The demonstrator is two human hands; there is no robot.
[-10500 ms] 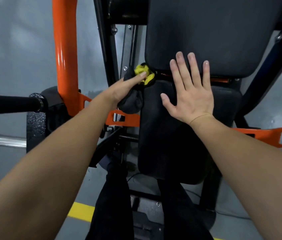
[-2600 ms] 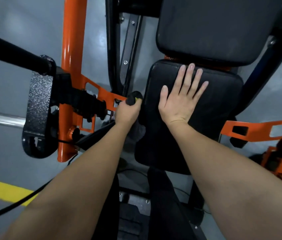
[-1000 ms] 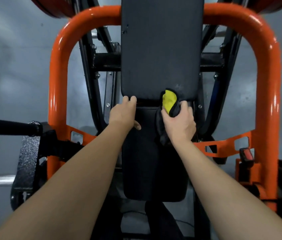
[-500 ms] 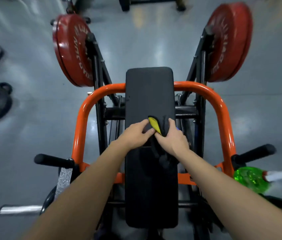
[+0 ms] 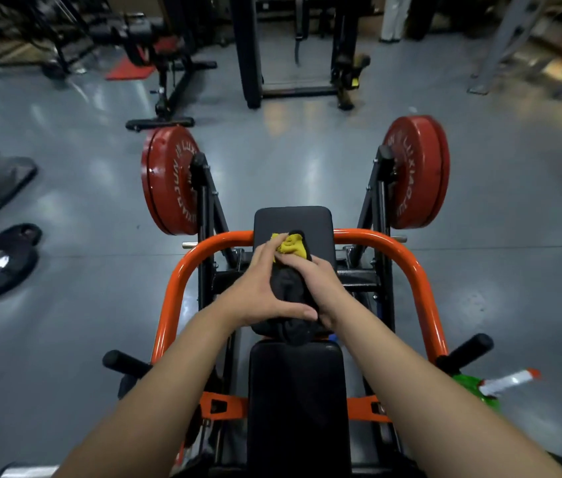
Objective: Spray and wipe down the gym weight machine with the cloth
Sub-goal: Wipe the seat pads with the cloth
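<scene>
- Floor (image 5: 65,236): grey and glossy, other gym gear along the far end, a black disc (image 5: 0,260) lying at left.
- Machine (image 5: 176,288): orange hoop frame, red plates (image 5: 169,188) high on either side, black back pad (image 5: 293,220) and seat (image 5: 296,391) down the middle, long axis straight away from the person.
- Bottle (image 5: 476,391): green, low at right just outside the frame, well apart from both grips, nearer the right one; what carries it, hidden.
- Cloth (image 5: 288,288): black with a yellow end, bunched on the back pad, lengthwise along it, yellow end farthest out and near the pad's top.
- Left grip (image 5: 258,291): clasping the cloth, thumb across its near end, fingers stretched up to the yellow.
- Right grip (image 5: 321,281): curled over the cloth's right side, touching the left.
- Judged: wiping of the back pad in hand; only a short strip of bare pad beyond the yellow end, so likely a stroke straight ahead, neither grip clearly nearer.
- Against half a second ago: view lifted, more floor showing; cloth and both grips shifted from the pad's lower end up toward its top.
</scene>
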